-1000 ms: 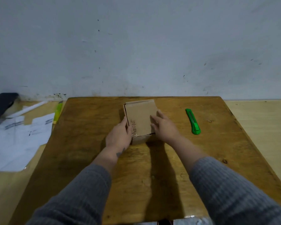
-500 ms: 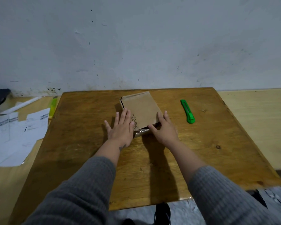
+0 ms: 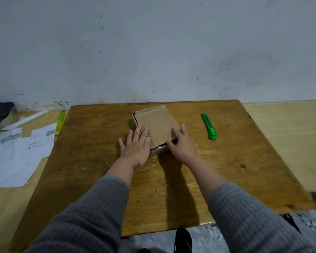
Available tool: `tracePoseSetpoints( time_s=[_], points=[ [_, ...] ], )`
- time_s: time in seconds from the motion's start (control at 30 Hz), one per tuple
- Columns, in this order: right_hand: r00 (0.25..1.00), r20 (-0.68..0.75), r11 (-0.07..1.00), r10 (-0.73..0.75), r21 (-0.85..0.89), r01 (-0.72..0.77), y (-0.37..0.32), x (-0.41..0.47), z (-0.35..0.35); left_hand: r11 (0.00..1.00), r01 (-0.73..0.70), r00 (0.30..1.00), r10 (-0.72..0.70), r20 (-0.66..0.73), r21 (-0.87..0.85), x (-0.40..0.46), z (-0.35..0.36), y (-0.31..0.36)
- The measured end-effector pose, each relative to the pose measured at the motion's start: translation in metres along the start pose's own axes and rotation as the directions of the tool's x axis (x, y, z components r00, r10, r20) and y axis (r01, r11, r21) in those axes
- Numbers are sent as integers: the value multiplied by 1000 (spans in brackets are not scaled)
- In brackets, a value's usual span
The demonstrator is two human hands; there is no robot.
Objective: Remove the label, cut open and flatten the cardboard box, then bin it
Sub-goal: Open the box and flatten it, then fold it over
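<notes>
Both hands rest flat and open against the box [image 3: 156, 125], gripping nothing. The left hand [image 3: 135, 145] presses its left side with fingers spread, and the right hand [image 3: 182, 143] pushes at its near right corner. The box sits mid-table [image 3: 98, 179], a little toward the wall. A green cutter [image 3: 209, 129] lies right of the box, well apart. To do this step well, she should hold the box still and find the label's edge first. The lid looks nearly shut, so what is inside cannot be seen.
</notes>
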State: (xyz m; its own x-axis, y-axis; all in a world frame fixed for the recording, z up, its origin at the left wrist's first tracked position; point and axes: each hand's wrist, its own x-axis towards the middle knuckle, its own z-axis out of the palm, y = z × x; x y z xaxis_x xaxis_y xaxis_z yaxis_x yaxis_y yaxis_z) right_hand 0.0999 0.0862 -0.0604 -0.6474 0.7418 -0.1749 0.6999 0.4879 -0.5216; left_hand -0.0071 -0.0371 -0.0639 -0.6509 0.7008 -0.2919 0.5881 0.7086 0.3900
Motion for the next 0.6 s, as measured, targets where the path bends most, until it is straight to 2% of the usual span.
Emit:
tracePoseSetpoints(
  time_s=[0.1, 0.27, 0.33, 0.4, 0.47, 0.53, 0.6],
  points=[
    [960, -180, 967, -215, -181, 182, -7, -9, -1, 999, 8, 1000, -8, -14, 40, 0, -2, -5],
    [890, -202, 875, -408, -366, 317, -14, -13, 1, 987, 141, 990, -139, -31, 77, 2, 8, 4],
    [868, -204, 852, -452, -386, 354, -12, -11, -1, 984, 163, 985, -159, -66, 74, 1, 15, 9],
    [879, -158, 852, -450, -370, 370, -6, -5, -2, 987, 109, 986, -93, -137, 116, -1, 17, 9],
    [913, -53, 871, -403, -327, 366, 2, 2, -4, 977, -2, 981, 43, -189, 213, 0, 13, 6],
    [935, 58, 905, -350, -239, 353, 8, 10, -6, 940, -122, 969, 183, -168, 320, 6, 8, 2],
    [939, 90, 927, -332, -151, 342, 9, 17, -8, 891, -212, 956, 275, -106, 402, 12, 4, -3]
  ],
)
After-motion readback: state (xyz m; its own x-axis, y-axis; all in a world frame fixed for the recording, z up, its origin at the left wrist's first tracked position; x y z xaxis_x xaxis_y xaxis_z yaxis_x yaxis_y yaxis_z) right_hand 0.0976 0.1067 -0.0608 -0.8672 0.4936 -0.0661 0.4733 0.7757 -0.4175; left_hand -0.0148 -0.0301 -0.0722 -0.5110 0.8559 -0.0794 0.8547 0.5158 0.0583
